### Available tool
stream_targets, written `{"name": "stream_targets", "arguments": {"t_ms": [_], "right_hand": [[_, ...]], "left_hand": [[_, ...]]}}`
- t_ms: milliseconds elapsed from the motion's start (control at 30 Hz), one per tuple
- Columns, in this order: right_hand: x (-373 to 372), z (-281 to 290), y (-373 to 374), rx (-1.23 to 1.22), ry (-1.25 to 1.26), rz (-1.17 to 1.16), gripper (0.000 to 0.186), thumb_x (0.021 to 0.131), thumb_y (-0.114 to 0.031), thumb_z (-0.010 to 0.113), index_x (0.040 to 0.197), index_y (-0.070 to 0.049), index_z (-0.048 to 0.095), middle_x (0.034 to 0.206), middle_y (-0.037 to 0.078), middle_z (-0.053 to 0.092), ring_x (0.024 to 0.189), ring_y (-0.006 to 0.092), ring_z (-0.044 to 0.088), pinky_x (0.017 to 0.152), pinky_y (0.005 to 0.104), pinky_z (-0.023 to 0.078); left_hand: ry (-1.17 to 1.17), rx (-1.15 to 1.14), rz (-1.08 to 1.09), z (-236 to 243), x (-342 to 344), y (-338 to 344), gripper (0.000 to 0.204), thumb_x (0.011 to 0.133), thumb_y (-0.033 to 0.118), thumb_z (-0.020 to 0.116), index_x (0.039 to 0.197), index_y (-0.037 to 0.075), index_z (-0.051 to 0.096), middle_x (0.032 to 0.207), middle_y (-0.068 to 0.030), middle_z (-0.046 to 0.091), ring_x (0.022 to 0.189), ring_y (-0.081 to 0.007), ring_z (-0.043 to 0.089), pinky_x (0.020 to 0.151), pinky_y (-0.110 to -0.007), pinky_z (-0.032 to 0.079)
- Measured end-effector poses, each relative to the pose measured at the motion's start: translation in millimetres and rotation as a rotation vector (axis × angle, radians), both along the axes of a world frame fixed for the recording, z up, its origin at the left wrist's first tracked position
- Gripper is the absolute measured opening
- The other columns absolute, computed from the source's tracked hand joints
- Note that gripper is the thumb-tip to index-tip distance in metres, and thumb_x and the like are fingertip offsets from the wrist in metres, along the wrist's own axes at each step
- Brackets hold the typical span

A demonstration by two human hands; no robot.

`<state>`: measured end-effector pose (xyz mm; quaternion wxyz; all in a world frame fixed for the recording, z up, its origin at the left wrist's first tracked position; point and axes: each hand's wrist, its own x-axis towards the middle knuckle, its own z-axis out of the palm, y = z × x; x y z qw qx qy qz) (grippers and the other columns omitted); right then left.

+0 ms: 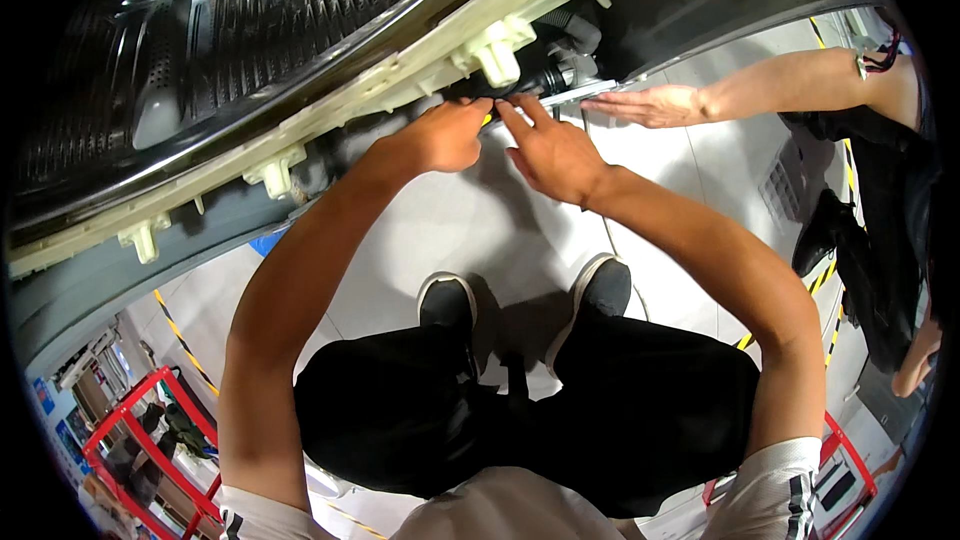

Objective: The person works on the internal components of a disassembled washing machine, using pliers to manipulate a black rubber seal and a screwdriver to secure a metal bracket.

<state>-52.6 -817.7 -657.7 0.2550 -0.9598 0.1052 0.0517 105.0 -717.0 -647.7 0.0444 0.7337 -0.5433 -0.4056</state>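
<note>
My left hand [447, 136] is closed at the lower front edge of the washing machine, and a small yellow piece [487, 120] shows by its fingertips. What it grips is mostly hidden. Close beside it, my right hand [562, 152] reaches up with its first fingers stretched out, their tips at the near end of a light metal strip [580, 93]. Another person's hand [650, 106] lies flat, fingers extended, against the far end of that strip. Above the hands runs the cream plastic tub rim [380, 90] with its moulded lugs [497, 50].
The shiny steel drum [300, 30] fills the upper left. A grey corrugated hose [575, 30] sits behind the strip. A cable [615, 240] trails down to the pale floor. Red-framed carts [130, 420] stand behind me, and the other person's legs [870, 260] are at the right.
</note>
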Motion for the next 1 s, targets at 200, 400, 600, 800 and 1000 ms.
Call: {"name": "stream_targets", "arguments": {"t_ms": [200,400,600,800,1000], "right_hand": [[1.2,-8.5,-2.3,0.062,-0.129,-0.04,0.053,0.081,-0.012,0.059,0.128,-0.002,0.036,0.123,0.021,0.041,0.081,0.0378,0.061,0.066,0.0415,0.053],[1.7,5.1,4.0,0.086,-0.141,-0.024,0.055,0.074,-0.007,0.059,0.125,0.002,0.04,0.13,0.027,0.036,0.098,0.0389,0.057,0.079,0.0413,0.051],[-7.3,4.3,8.0,0.204,-0.257,-0.05,0.046,0.077,-0.008,0.058,0.121,0.001,0.045,0.125,0.025,0.041,0.096,0.0387,0.056,0.08,0.0406,0.05],[-28.5,15.6,8.4,0.343,-0.406,-0.105,0.035,0.08,-0.009,0.061,0.112,0.0,0.05,0.108,0.018,0.048,0.09,0.0346,0.057,0.074,0.0393,0.049],[-70.3,6.1,18.5,0.775,-0.115,-0.452,0.041,0.087,-0.033,0.058,0.109,0.0,0.051,0.092,0.012,0.056,0.081,0.0242,0.058,0.073,0.0328,0.047]], "left_hand": [[0.056,-0.185,0.028,-14.0,6.4,6.9,0.051,0.072,0.001,0.047,0.123,0.002,0.043,0.111,-0.0243,0.052,0.103,-0.0421,0.05,0.088,-0.046,0.041],[0.1,-0.159,0.088,-13.7,6.1,14.5,0.046,0.071,0.0,0.045,0.117,0.0,0.045,0.109,-0.0257,0.051,0.106,-0.043,0.046,0.09,-0.047,0.038],[0.187,-0.269,0.122,5.0,-8.5,25.5,0.044,0.073,0.004,0.048,0.117,0.001,0.045,0.108,-0.0245,0.053,0.102,-0.0407,0.05,0.086,-0.043,0.041],[0.425,-0.132,0.267,26.8,-22.4,31.6,0.047,0.074,0.007,0.047,0.12,0.002,0.046,0.092,-0.016,0.058,0.083,-0.0238,0.055,0.077,-0.032,0.043],[0.652,-0.015,0.347,27.6,-39.1,34.3,0.052,0.082,0.004,0.045,0.132,-0.002,0.035,0.105,-0.0092,0.055,0.087,-0.0116,0.05,0.077,-0.024,0.042]]}}
